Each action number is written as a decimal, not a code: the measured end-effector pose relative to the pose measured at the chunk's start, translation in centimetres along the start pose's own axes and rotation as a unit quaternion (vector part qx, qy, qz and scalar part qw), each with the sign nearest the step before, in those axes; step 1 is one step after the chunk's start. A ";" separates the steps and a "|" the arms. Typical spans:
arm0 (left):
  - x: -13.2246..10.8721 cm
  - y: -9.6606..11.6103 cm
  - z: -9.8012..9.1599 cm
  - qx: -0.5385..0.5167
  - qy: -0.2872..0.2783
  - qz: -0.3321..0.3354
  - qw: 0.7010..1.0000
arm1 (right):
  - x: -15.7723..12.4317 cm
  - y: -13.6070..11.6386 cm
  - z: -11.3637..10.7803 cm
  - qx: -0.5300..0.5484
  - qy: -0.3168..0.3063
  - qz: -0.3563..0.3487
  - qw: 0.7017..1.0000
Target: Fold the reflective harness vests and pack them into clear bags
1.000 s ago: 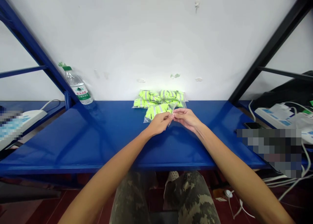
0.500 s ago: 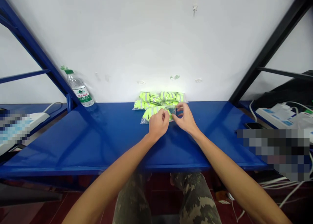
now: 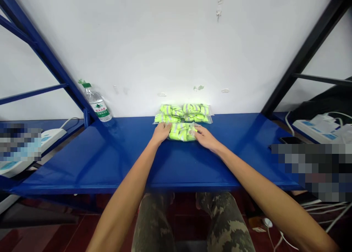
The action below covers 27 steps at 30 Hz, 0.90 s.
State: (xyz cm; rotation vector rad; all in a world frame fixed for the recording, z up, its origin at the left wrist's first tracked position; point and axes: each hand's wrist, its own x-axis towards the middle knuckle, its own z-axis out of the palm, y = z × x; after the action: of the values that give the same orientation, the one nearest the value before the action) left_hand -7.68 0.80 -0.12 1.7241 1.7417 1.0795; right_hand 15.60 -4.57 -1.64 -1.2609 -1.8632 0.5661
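The front bag (image 3: 181, 132), clear plastic around a yellow-green bundle with pale bands, lies lengthwise between your hands; you can't tell from here whether its underside rests fully on the table. Your left hand (image 3: 162, 132) pinches its left end, thumb toward the top, and your right hand (image 3: 205, 137) has its fingers closed on the clear plastic at the right end. Just beyond your grip sit more bags of the same kind in two piles, the left pile (image 3: 171, 110) and the right pile (image 3: 196, 108), near the wall (image 3: 165, 43). The blue table (image 3: 176, 167) stretches out around your hands. Well to the left of your grip, a green-capped bottle (image 3: 98, 103) leans toward the wall. Far to the right lies a dark phone (image 3: 291, 140).
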 end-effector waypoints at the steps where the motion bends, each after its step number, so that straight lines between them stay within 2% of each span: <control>1: 0.1 -0.5 -0.2 -0.008 0.016 0.004 1.000 | -0.3 -0.3 -0.6 0.103 0.016 0.010 0.995; 3: 0.0 -1.1 -1.0 -0.018 0.045 0.002 0.999 | -1.1 -0.7 -2.1 0.312 0.047 0.060 0.947; 5: -0.2 -1.7 -2.4 -0.019 0.063 0.002 0.998 | -2.0 -0.9 -3.3 0.426 0.067 0.108 0.896; 8: -0.6 -3.1 -5.6 0.024 0.092 0.006 0.995 | -2.6 -0.8 -4.4 0.477 0.102 0.140 0.862; 11: -1.2 -5.6 -10.1 0.131 0.154 -0.019 0.979 | -2.4 0.5 -5.5 0.479 0.204 0.149 0.841; 13: -1.8 -7.5 -13.3 0.197 0.183 -0.081 0.960 | -2.0 1.9 -6.7 0.444 0.284 0.148 0.837; 15: -2.6 -8.7 -15.6 0.243 0.150 -0.102 0.953 | -1.4 3.4 -8.1 0.341 0.308 0.136 0.878; 16: -3.0 -8.8 -16.1 0.266 0.160 -0.099 0.945 | -1.0 4.0 -8.7 0.251 0.309 0.123 0.909; 17: -3.3 -8.5 -16.1 0.289 0.192 -0.075 0.935 | -0.5 4.4 -9.1 0.148 0.311 0.103 0.933; 18: -3.6 -7.9 -15.7 0.307 0.232 -0.038 0.922 | 0.1 4.7 -9.5 0.050 0.313 0.079 0.945; 20: -4.2 -5.7 -13.5 0.321 0.300 0.083 0.894 | 1.8 5.0 -9.6 -0.069 0.307 0.044 0.948; 22: -4.6 -2.8 -10.3 0.298 0.278 0.176 0.896 | 4.0 5.2 -9.2 -0.074 0.287 0.077 0.952; 25: -4.9 1.2 -5.0 0.265 0.205 0.269 0.903 | 7.4 5.3 -8.1 -0.024 0.231 0.221 0.947; 27: -4.8 3.1 -2.1 0.243 0.146 0.313 0.906 | 9.2 5.0 -7.5 -0.007 0.213 0.268 0.940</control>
State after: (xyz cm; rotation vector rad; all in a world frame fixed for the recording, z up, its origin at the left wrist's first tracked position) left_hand -6.85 -4.63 2.57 2.6806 1.7760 1.2821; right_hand 22.82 5.33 2.44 -1.7543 -1.1642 0.5054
